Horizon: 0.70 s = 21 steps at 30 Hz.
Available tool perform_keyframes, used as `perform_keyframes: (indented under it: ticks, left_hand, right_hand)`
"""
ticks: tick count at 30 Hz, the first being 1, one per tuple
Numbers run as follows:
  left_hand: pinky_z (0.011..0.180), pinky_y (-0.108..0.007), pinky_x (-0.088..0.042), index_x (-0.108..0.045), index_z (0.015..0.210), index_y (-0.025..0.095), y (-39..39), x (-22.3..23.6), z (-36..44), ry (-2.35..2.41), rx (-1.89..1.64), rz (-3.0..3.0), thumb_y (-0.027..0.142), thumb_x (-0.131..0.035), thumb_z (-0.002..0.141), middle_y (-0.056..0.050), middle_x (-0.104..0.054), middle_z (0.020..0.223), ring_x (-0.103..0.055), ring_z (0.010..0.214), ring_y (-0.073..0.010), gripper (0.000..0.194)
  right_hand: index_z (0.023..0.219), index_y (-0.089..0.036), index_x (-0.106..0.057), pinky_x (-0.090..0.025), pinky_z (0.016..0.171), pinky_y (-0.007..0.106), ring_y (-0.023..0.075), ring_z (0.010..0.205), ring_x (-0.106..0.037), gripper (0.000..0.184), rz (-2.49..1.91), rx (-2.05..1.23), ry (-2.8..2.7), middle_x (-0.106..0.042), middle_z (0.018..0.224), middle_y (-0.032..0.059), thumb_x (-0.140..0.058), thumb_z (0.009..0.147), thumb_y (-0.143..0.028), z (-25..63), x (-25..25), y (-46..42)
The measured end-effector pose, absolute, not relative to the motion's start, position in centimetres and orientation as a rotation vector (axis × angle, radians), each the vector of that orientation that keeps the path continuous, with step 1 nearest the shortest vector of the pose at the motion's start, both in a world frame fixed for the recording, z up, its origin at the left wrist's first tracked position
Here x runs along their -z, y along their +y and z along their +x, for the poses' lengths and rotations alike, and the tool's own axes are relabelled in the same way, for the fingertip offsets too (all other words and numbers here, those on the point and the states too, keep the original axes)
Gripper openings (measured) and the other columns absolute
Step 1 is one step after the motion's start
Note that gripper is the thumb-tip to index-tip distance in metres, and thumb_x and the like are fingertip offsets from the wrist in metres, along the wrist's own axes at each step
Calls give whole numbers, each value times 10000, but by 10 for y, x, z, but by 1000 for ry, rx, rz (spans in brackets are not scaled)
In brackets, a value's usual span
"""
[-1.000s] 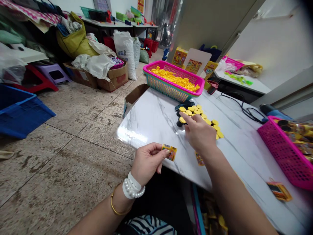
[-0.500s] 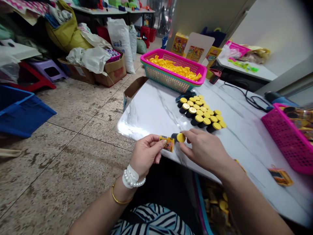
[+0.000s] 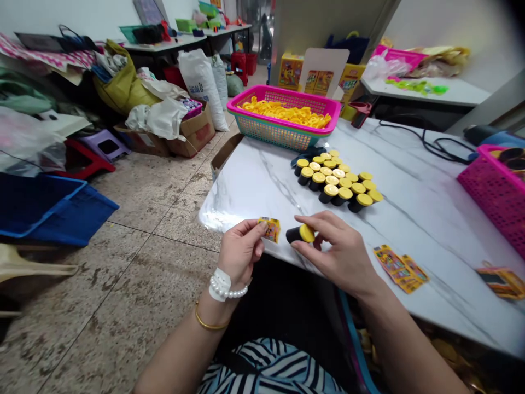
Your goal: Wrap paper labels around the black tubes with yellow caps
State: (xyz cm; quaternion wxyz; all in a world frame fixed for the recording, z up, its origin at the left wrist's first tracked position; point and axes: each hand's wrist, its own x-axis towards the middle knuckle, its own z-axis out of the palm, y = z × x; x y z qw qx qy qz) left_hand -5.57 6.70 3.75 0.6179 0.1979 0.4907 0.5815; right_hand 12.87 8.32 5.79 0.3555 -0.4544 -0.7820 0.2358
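Observation:
My left hand pinches a small yellow printed sleeve between thumb and fingers, near the table's front edge. Just right of it, my right hand has its thumb and index finger around a small black canister with a yellow lid, tilted on its side. Sleeve and canister are a little apart. Beyond the hands, several like canisters stand upright in a cluster, yellow lids up. More flat printed sleeves lie on the table right of my right hand.
A pink-and-teal basket of yellow pieces stands at the table's back, beside a dark cloth. To the right are a pink basket, a black cable and a yellow-edged packet. A blue crate sits on the left floor.
The sleeve in my left hand has moved slightly left, away from the canister. My right thumb has come under the canister, which now tilts more. The view has shifted, uncovering the sleeves at right.

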Motion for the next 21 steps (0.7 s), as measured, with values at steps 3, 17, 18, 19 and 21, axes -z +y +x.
perform_keyframes:
  ticks: [3, 17, 18, 19, 21]
  left_hand:
    - [323, -124, -158, -648, 795, 118, 65, -39, -43, 1079, -1270, 422, 346, -878, 627, 52, -559, 530, -373, 348, -6, 365]
    - [340, -113, -163, -623, 800, 99, 65, -50, -18, 823, -1061, 326, 275, -852, 678, 38, -580, 666, -355, 383, 31, 314]
    - [339, -115, -157, -624, 799, 100, 65, -50, -17, 824, -1064, 328, 273, -849, 678, 39, -580, 667, -347, 381, 33, 308]
    - [337, -117, -152, -624, 796, 101, 65, -49, -17, 826, -1069, 328, 269, -849, 676, 40, -581, 666, -339, 379, 34, 304]
    - [334, -120, -146, -624, 787, 103, 66, -49, -17, 832, -1079, 326, 265, -849, 671, 43, -580, 654, -331, 375, 33, 300]
  right_hand:
    - [1155, -230, -673, -552, 560, 277, 135, 644, -635, 360, -1122, -909, -1465, -683, 877, 9, -762, 818, -318, 135, -50, 66]
    - [991, -207, -616, -632, 864, 376, 223, 1005, -742, 268, -1134, -889, -1222, -728, 1190, 114, -789, 796, -271, 132, -39, 44]
    - [996, -209, -605, -634, 865, 386, 227, 1004, -744, 272, -1144, -844, -1243, -727, 1194, 116, -785, 797, -259, 131, -37, 43]
    - [998, -210, -598, -638, 859, 392, 230, 1002, -746, 274, -1158, -788, -1269, -727, 1193, 117, -781, 797, -249, 131, -36, 43]
    - [1003, -211, -595, -645, 844, 395, 241, 1022, -741, 284, -1171, -692, -1336, -728, 1190, 119, -781, 790, -234, 131, -31, 42]
